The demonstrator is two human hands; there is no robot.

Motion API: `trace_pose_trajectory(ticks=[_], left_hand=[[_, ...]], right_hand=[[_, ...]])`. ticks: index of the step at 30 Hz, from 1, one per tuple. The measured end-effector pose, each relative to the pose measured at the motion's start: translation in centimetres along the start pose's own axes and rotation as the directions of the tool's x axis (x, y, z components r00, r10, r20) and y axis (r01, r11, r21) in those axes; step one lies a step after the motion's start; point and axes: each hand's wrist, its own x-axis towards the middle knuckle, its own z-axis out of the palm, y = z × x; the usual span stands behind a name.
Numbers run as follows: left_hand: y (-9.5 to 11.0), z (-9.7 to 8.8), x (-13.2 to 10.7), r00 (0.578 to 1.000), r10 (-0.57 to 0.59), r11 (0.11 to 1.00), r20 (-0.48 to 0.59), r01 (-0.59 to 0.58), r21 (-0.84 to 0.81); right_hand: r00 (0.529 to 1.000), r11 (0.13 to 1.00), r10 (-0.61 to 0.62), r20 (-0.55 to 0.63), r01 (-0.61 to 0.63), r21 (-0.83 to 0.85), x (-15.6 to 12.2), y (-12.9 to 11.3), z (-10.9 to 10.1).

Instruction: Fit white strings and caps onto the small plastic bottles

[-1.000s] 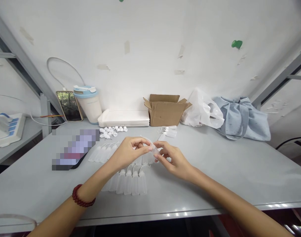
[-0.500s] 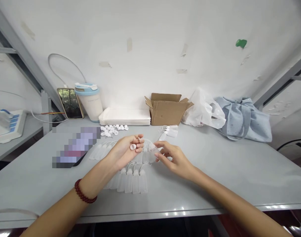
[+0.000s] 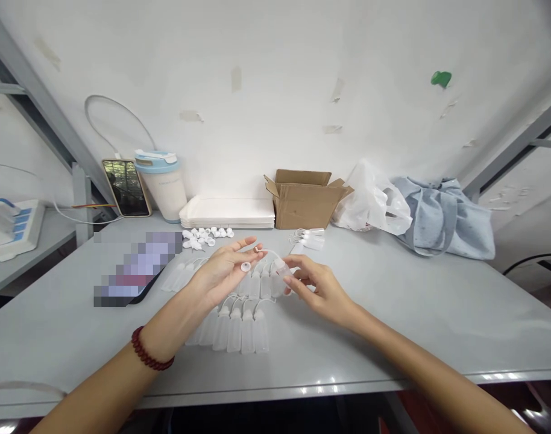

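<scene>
Translucent plastic marks the small bottle (image 3: 279, 272) at the centre of the head view, pinched by the fingertips of the right hand (image 3: 319, 289) just above the grey desk (image 3: 393, 313). Just left of it, the left hand (image 3: 223, 276) holds a small white cap (image 3: 245, 266) at its fingertips, its other fingers spread, above rows of matching bottles (image 3: 239, 328) lying on the desk.

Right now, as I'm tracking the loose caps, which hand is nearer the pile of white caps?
Left. The left hand is just in front of the pile of white caps; the right hand, holding a small bottle, is farther off to its right.
</scene>
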Motion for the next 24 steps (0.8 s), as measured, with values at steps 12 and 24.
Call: trace_pose_trajectory(ticks=[12,24], left_hand=[[-0.6,1.5,-1.6,0.995,0.096,0.994,-0.039,-0.094,0.051],[-2.2,2.0,-2.3,0.966,0.258,0.952,0.03,-0.259,0.162]], right_hand=[[0.978,0.956,0.049,0.2,-0.104,0.275,-0.5,-0.5,1.4],[0.969,0.884,0.051,0.242,-0.156,0.44,-0.7,-0.9,2.1]])
